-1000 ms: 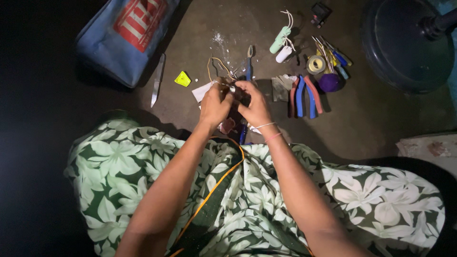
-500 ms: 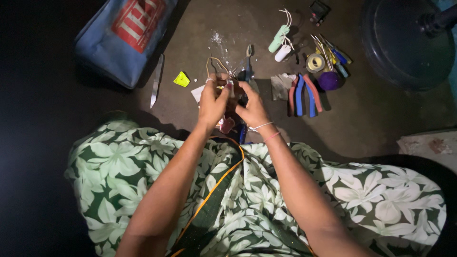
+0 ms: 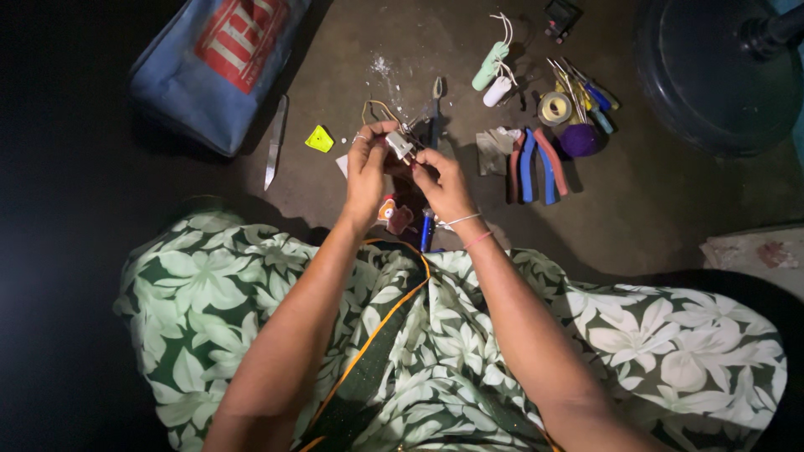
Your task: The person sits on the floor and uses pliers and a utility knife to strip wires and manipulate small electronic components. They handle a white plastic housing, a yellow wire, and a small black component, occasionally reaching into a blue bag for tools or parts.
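My left hand (image 3: 367,172) and my right hand (image 3: 444,184) meet over the floor, both pinching a small white electrical part (image 3: 399,145) with thin yellow and dark wires (image 3: 378,109) looping off its top. The left fingers hold the part's left side, and the right fingertips touch its right side. A ring shows on my left hand and thin bangles on my right wrist. Below the hands lie a small red-and-white piece (image 3: 395,214) and a blue tool handle (image 3: 426,229), partly hidden.
A blue bag (image 3: 209,71) lies at top left, a knife (image 3: 275,141) and a yellow chip (image 3: 319,139) beside it. Pliers with red and blue handles (image 3: 534,163), a tape roll (image 3: 554,108), screwdrivers (image 3: 586,92), two pale cylinders (image 3: 494,74) and a dark round base (image 3: 712,75) are at right.
Both hands have shifted slightly and turned the small part between the fingers; the wires now stick up more clearly above the left hand. Nothing else moved.
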